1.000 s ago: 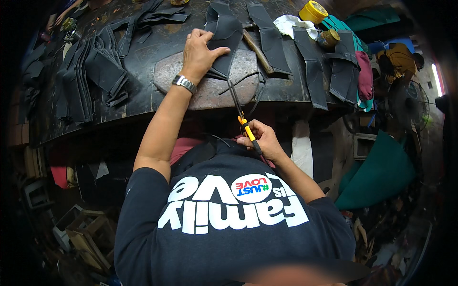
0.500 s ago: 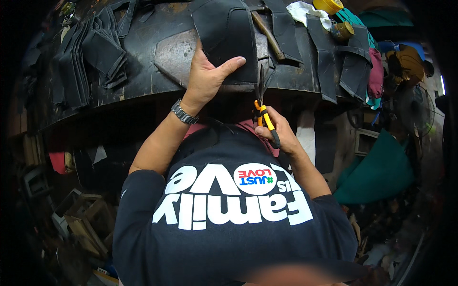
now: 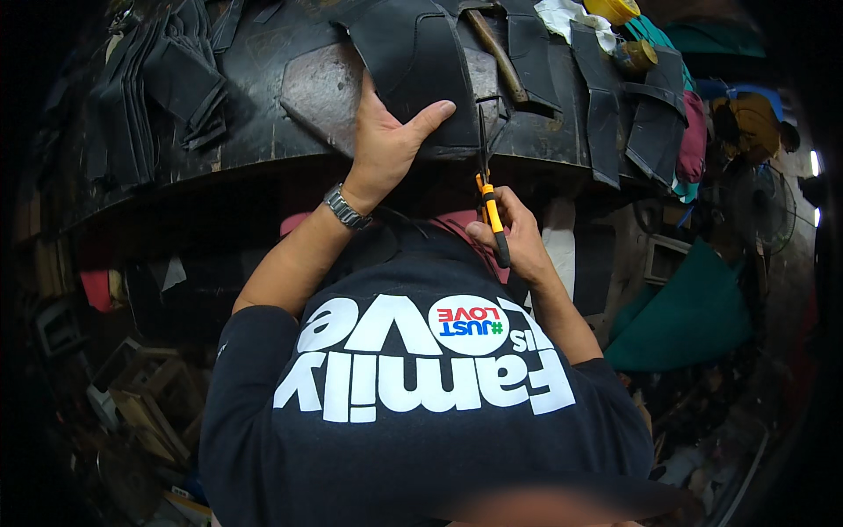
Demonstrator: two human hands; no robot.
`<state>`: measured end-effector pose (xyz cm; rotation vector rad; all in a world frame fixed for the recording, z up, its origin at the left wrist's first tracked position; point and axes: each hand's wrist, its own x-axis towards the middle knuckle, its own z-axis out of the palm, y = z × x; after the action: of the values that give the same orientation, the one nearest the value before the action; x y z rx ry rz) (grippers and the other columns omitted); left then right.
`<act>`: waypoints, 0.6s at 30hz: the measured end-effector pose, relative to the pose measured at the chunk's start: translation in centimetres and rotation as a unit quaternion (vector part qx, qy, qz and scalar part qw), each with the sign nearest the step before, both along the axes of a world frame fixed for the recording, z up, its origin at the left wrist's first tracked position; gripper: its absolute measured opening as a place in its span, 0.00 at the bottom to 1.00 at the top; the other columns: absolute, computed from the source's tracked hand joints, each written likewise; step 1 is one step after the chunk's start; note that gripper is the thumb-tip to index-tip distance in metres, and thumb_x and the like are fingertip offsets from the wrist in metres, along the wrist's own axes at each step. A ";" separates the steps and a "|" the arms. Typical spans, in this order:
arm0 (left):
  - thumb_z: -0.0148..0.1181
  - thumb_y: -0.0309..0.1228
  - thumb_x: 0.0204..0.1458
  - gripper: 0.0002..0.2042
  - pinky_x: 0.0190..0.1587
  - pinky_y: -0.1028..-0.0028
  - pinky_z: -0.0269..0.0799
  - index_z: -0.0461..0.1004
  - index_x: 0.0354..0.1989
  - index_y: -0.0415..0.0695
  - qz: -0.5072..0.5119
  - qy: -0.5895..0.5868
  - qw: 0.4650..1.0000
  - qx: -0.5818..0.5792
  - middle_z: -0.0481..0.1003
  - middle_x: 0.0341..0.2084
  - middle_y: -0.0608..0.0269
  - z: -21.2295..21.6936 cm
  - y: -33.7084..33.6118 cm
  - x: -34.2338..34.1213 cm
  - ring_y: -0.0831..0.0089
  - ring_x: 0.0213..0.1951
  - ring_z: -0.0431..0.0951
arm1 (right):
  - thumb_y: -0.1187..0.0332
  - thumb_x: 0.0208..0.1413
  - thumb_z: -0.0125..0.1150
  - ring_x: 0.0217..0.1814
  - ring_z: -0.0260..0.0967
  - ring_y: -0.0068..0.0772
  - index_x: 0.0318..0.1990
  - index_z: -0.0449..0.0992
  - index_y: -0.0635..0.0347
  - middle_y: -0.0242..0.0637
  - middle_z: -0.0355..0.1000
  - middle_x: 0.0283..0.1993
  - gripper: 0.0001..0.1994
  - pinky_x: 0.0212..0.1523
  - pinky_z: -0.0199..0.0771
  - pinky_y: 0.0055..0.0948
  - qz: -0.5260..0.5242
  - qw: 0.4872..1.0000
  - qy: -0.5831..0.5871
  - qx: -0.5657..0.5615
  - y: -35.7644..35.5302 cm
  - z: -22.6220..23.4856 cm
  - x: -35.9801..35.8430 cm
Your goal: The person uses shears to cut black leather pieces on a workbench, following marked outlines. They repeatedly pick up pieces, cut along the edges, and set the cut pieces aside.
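Note:
My left hand, wearing a metal wristwatch, grips a black leather-like piece with stitched-looking lines. Its thumb lies stretched on top, while the other fingers disappear beneath the piece. My right hand is wrapped round the yellow and black handles of a pair of scissors. Their dark blades point away from me along the right edge of the black piece, and the handles are close together. Whether the blades touch that edge, I cannot tell.
Under the piece, a worn stone-like slab lies on the dark table. Black cut pieces are stacked at the left. To the right are a wooden-handled hammer, more black pieces, a white cloth and a yellow container.
The scissors' handles have come together from a wider spread. The black piece has tilted slightly, its far left corner shifting left. Both hands keep their holds.

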<state>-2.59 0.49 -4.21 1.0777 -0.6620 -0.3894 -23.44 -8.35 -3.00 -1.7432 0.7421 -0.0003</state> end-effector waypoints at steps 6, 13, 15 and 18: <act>0.66 0.20 0.47 0.29 0.55 0.73 0.68 0.59 0.57 0.38 0.001 -0.003 1.000 0.007 0.70 0.50 0.58 -0.2 -0.1 0.1 0.72 0.51 0.72 | 0.54 0.42 0.75 0.27 0.58 0.17 0.33 0.67 0.59 0.27 0.61 0.26 0.23 0.29 0.59 0.18 -0.024 0.999 -0.020 0.022 0.0 -0.4 0.1; 0.66 0.19 0.46 0.30 0.54 0.73 0.69 0.59 0.58 0.39 0.000 0.004 1.000 -0.003 0.70 0.50 0.58 -0.5 -0.2 0.0 0.72 0.51 0.72 | 0.57 0.45 0.73 0.25 0.56 0.14 0.33 0.67 0.58 0.25 0.62 0.26 0.20 0.28 0.58 0.17 -0.021 0.999 -0.039 0.024 0.1 -1.3 -0.1; 0.66 0.19 0.46 0.30 0.54 0.73 0.69 0.59 0.58 0.39 0.001 0.005 1.000 -0.003 0.70 0.50 0.58 -0.6 -0.3 0.0 0.71 0.50 0.72 | 0.55 0.45 0.73 0.25 0.57 0.14 0.33 0.67 0.58 0.25 0.62 0.26 0.22 0.28 0.58 0.17 -0.022 0.999 -0.026 0.030 0.1 -1.4 -0.1; 0.67 0.19 0.46 0.31 0.54 0.73 0.69 0.58 0.58 0.39 -0.002 0.012 1.000 -0.007 0.70 0.51 0.58 -0.7 -0.3 -0.1 0.71 0.51 0.72 | 0.56 0.43 0.75 0.25 0.54 0.14 0.31 0.65 0.57 0.25 0.59 0.24 0.23 0.26 0.56 0.16 -0.019 0.999 -0.043 0.009 0.3 -1.4 0.0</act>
<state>-2.68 0.18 -4.90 1.0571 -0.6452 -0.3999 -23.44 -8.02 -4.44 -1.7017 0.7111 -0.0940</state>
